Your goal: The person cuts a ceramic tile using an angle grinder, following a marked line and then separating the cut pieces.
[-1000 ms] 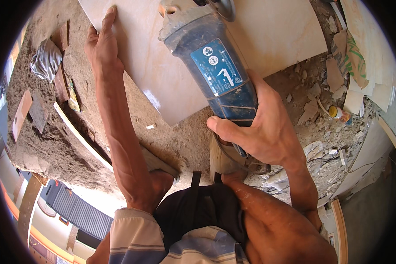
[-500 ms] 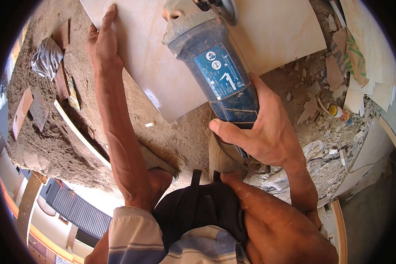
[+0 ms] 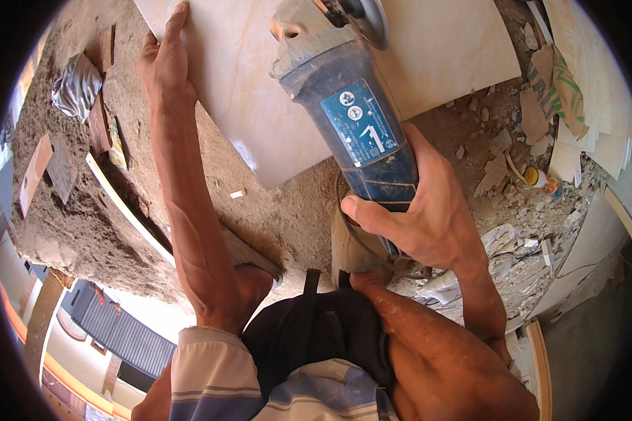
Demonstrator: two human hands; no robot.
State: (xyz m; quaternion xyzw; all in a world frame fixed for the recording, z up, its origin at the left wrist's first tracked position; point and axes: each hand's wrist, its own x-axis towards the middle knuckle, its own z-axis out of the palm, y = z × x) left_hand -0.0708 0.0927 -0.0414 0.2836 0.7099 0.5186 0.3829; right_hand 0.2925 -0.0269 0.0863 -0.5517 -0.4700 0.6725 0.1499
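My right hand (image 3: 434, 214) is wrapped round the rear handle of a dusty blue angle grinder (image 3: 383, 172), thumb across its near side. The grinder's grey metal head points away from me, and its disc (image 3: 367, 22) shows at the upper edge of the view. Below it lies a large cream marbled tile (image 3: 463, 59), one corner pointing toward me. My left hand (image 3: 167, 70) grips the tile's left edge, thumb on top and the other fingers mostly hidden at the rim. Whether the disc touches the tile cannot be made out.
Dusty ground (image 3: 288, 224) with broken rubble surrounds my feet. At the left lie a crumpled grey cloth (image 3: 77, 88), tile offcuts (image 3: 36, 172) and a pale curved strip (image 3: 123, 203). On the right are torn cardboard (image 3: 534, 112), a small yellow-capped container (image 3: 541, 180) and stacked pale sheets (image 3: 604, 77).
The grinder has shifted slightly right and toward me, showing more of its disc. My right hand moved with it, while my left hand stays on the tile's edge.
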